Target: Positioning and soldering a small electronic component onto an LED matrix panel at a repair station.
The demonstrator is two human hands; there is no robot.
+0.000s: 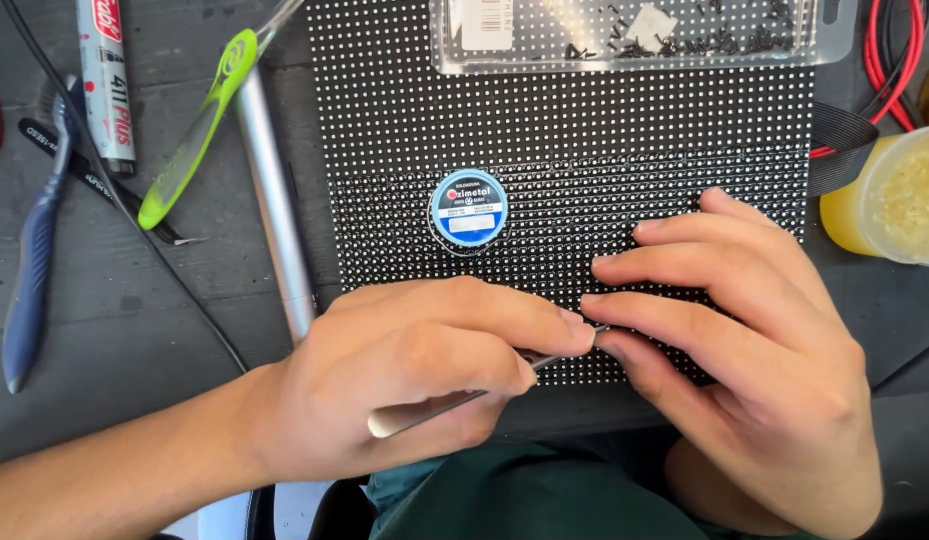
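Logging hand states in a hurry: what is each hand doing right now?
Left hand: closed on metal tweezers, tips at the LED panel.
Right hand: open, fingers resting on the panel, holding nothing visible.

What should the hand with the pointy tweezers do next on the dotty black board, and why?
Probably ease the tweezers tip down onto one dot near the LED panel's lower edge. The left hand pinches them with the tip right where the right hand's fingertips rest on the grid, so only a tiny, steady nudge seems needed.

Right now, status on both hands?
Left hand gripping metal tweezers. Right hand fingers on dotted panel. Solder-wick spool lies nearby.
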